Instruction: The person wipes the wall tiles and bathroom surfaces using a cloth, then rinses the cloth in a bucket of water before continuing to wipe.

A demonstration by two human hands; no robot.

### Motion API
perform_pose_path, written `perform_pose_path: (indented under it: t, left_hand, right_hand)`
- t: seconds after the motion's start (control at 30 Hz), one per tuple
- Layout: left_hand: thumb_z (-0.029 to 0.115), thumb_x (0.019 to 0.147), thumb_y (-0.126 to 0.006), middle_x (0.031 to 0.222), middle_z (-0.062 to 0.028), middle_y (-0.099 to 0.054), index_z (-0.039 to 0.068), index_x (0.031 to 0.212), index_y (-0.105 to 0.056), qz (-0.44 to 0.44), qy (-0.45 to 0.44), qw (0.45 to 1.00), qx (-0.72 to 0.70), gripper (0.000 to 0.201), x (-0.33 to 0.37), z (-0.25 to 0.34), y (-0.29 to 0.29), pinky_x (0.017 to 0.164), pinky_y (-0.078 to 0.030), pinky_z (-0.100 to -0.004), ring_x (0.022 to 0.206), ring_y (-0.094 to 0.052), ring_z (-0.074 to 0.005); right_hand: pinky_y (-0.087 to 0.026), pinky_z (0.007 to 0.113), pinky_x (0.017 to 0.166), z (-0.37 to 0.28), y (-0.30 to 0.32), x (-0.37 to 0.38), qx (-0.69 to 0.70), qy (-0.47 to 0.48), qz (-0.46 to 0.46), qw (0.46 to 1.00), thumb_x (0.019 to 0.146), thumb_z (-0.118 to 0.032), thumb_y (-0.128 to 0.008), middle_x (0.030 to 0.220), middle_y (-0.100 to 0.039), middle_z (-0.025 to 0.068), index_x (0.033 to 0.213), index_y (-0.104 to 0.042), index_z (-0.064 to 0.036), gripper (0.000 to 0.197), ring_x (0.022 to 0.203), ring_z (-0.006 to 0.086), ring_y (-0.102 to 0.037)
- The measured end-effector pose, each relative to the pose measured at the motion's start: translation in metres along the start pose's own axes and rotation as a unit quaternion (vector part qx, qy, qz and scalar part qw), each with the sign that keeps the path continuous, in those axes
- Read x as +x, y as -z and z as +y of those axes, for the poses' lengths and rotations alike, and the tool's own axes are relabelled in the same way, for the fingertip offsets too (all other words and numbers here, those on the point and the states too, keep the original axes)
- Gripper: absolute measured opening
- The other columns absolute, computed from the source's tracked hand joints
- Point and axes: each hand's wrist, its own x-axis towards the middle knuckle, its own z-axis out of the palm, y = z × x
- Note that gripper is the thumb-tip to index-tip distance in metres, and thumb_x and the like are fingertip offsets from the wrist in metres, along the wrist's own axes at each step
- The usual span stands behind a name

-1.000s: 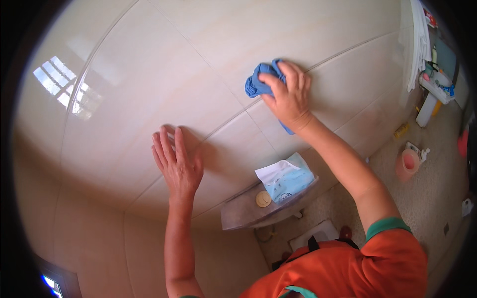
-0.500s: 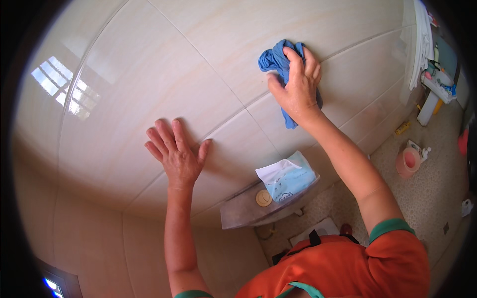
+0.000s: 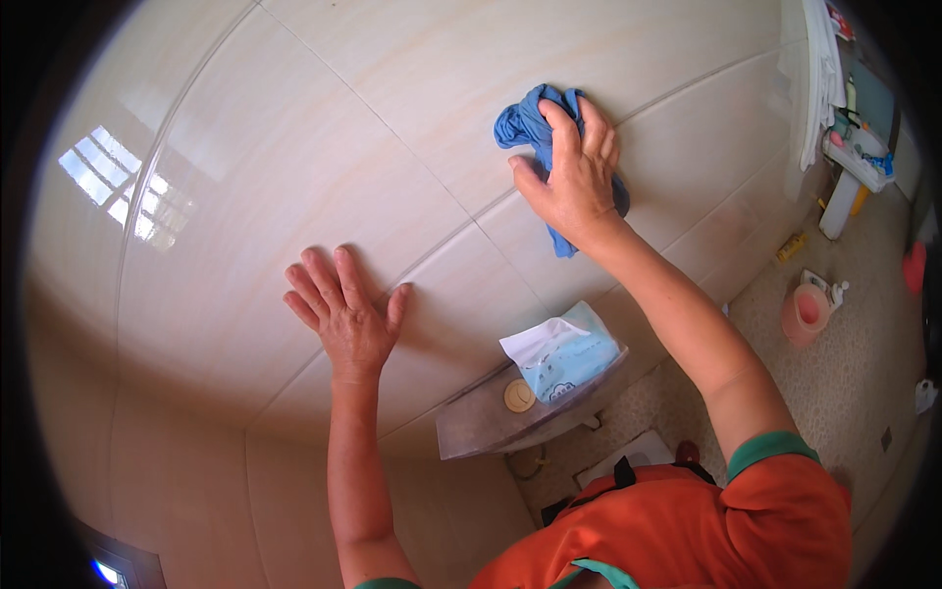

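Orange shirt [image 3: 677, 535]: filled the bottom edge of the view, with green trim at the sleeves and collar.
Left hand [image 3: 351, 329]: lay palm-in against the wall, fingers spread apart and holding nothing, thumb tip by a tile seam.
Right hand [image 3: 579, 191]: was bent over the blue cloth, gripping it, thumb stretched out to the cloth's left side.
Blue cloth [image 3: 527, 126]: lay bunched against the wall, across the long seam, up and right of the corner where four tiles met; one end hung below the hand.
Wall [image 3: 343, 147]: was pale, glossy tile, with bright window reflections toward its left edge.
Toilet tank [image 3: 469, 424]: stood against the wall, below and between the hands.
Tissue pack [image 3: 579, 358]: sat at the tank's right end, one white sheet sticking out.
Round button [image 3: 519, 396]: was set in the tank top, just left of the pack.
Pink tub [image 3: 803, 314]: stood on the floor, near the wall's bottom edge.
Sink [image 3: 852, 157]: stood beyond the wall's far right edge, small items on it.
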Motion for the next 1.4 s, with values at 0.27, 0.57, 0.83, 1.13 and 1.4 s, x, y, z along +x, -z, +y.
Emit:
perform_pose_path:
  t: [0.27,0.57,0.83,1.13,1.4]
  left_hand:
    - [0.058,0.081,-0.052,0.147,-0.0258,-0.008,0.004,0.142,-0.018,-0.007,0.006,1.0,0.001,0.089,-0.004,-0.003,0.0,0.104,0.002,-0.0584,0.136,0.0,-0.0437]
    - [0.062,0.082,-0.047,0.146,-0.0258,-0.012,0.008,0.143,-0.015,0.002,-0.029,0.999,0.045,0.088,-0.005,-0.008,-0.003,0.104,-0.004,-0.0603,0.135,-0.004,-0.0469]
    - [0.065,0.085,-0.038,0.146,-0.0217,-0.017,0.012,0.143,-0.017,0.003,-0.038,0.996,0.085,0.082,-0.013,-0.019,-0.001,0.107,-0.007,-0.0564,0.135,-0.011,-0.0424]
    - [0.06,0.087,-0.038,0.144,-0.0266,-0.017,0.009,0.142,-0.019,0.037,-0.054,0.994,0.088,0.078,-0.003,-0.013,-0.001,0.106,-0.008,-0.0576,0.134,-0.01,-0.0468]
    - [0.055,0.084,-0.049,0.141,-0.0257,-0.028,0.003,0.138,-0.027,0.0,-0.048,0.998,0.028,0.078,0.024,0.017,0.004,0.103,-0.018,-0.0587,0.13,-0.022,-0.0477]
  right_hand:
    - [-0.027,0.05,0.092,0.021,-0.007,0.005,-0.023,0.067,0.077,0.995,0.073,-0.028,-0.064,0.123,-0.042,0.0163,0.118,-0.051,-0.014,0.049,0.114,0.0356,-0.039]
    - [-0.04,0.046,0.071,-0.057,-0.026,0.038,0.106,0.135,0.049,0.984,0.077,-0.025,-0.061,0.093,-0.054,0.0109,0.097,-0.059,-0.0101,0.025,0.089,0.0309,-0.051]
    - [-0.029,0.061,0.092,0.005,-0.038,0.001,0.029,0.358,0.075,0.93,0.076,-0.023,-0.057,0.117,-0.052,-0.002,0.101,-0.058,-0.0349,0.027,0.115,0.0246,-0.047]
    - [-0.032,0.049,0.096,0.22,0.03,0.11,-0.076,-0.129,0.287,0.946,0.089,-0.031,-0.05,0.124,-0.046,0.0235,0.123,-0.051,-0.0116,0.039,0.112,0.0432,-0.043]
    - [-0.044,0.044,0.075,-0.018,-0.013,0.067,0.096,0.209,0.131,0.964,0.074,-0.017,-0.061,0.102,-0.057,0.0097,0.095,-0.062,-0.0161,0.02,0.096,0.0319,-0.054]
